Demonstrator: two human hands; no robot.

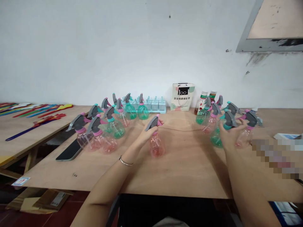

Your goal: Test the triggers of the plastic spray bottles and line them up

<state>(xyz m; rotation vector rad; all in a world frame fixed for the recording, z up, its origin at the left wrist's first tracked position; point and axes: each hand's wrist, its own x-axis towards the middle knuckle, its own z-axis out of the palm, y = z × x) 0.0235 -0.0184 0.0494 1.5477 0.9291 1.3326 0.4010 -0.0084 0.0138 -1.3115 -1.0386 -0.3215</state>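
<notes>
At the middle of the table, my left hand (151, 130), with a bangle on its wrist, is closed round the neck of a pink spray bottle (157, 146). This bottle stands upright with a grey and pink trigger head. On the right, my right hand (230, 135) is wrapped about the head of a green spray bottle (216, 138); some of its fingers are hidden. Close beside that hand stands another pink spray bottle (244, 137). Behind it is a group of green and pink spray bottles (208, 124). Several more spray bottles (115, 127) stand to the left.
A black phone (69, 150) lies by the left bottles. Along the wall are a light-blue popsicle mould (155, 107), a paper bag (182, 99) and two labelled drink bottles (202, 101). Colourful strips (35, 112) lie on a neighbouring table. Cardboard (44, 200) is below.
</notes>
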